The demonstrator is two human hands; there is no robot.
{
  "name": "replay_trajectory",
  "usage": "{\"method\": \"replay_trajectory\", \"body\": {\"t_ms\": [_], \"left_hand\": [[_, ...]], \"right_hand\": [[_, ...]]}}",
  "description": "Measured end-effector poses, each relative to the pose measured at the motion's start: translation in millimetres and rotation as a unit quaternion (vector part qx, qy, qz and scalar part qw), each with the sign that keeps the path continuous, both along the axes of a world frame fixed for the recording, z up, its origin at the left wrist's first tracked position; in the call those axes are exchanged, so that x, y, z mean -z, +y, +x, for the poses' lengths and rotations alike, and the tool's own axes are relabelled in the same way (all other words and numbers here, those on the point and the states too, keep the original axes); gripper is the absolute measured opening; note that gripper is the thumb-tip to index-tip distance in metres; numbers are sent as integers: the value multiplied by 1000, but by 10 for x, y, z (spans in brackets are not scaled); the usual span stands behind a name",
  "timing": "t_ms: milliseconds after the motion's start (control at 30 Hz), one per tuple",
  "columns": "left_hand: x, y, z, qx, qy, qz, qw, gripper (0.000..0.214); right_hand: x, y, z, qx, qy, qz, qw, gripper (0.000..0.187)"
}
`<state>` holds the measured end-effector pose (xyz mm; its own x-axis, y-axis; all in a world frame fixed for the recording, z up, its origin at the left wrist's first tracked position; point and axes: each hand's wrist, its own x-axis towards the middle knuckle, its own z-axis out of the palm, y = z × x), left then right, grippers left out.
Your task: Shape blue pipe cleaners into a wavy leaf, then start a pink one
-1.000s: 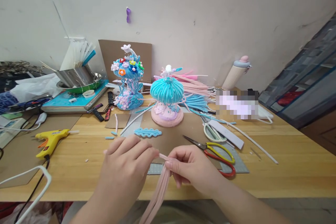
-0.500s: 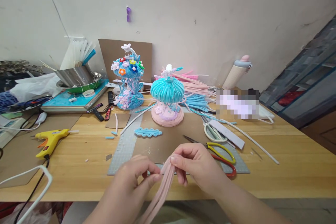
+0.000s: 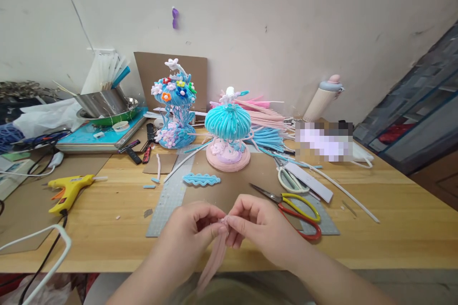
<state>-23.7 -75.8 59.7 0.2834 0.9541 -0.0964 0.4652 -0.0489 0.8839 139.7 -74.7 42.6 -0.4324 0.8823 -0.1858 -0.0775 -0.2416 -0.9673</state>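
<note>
A bundle of pale pink pipe cleaners (image 3: pixel 213 259) hangs down from between my hands over the table's front edge. My left hand (image 3: pixel 195 228) pinches the bundle's upper end between thumb and fingers. Right beside it, my right hand (image 3: pixel 255 221) grips the same end, its fingertips touching the left ones. Beyond my hands a wavy light-blue pipe-cleaner piece (image 3: pixel 201 179) lies on brown cardboard. Scissors (image 3: pixel 300 207) with one yellow and one red handle rest by my right hand, partly hidden by it. Farther back stands a turquoise-topped pipe-cleaner ornament (image 3: pixel 228 124) on a pink round base.
A flowered blue pipe-cleaner ornament (image 3: pixel 175 105) stands at the back, left of the turquoise one. At left lies a yellow glue gun (image 3: pixel 69 190) with its cord. Pink and blue pipe-cleaner bundles (image 3: pixel 268 139), white-handled scissors (image 3: pixel 291 178) and a bottle (image 3: pixel 320 100) are at right.
My left hand has moved up and right to the bundle's top end, so both hands now meet there. The bundle has shifted slightly left.
</note>
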Motion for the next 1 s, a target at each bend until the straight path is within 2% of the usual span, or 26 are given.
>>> {"method": "replay_trajectory", "body": {"t_ms": [133,300,400,533,633,800,1000], "left_hand": [[47,7,-6,13,-12,-8,1000,12],[125,5,-26,20,-67,-22,997,13],[113,9,-14,15,-105,-56,993,15],[76,0,6,-29,-113,-55,992,15],[93,-23,17,-75,-158,-47,983,13],[144,-57,74,-122,-262,-49,956,13],[129,-42,163,-154,-311,-41,937,14]], "right_hand": [[-52,-10,9,-25,-32,19,999,23],[-109,-6,37,-17,-184,130,974,15],[-129,7,45,-11,-196,154,968,15],[-151,20,86,-18,-210,159,965,15],[-160,16,140,-4,-236,157,959,16],[-149,-29,154,9,-213,154,965,17],[-46,-85,1,45,-134,127,982,18]]}}
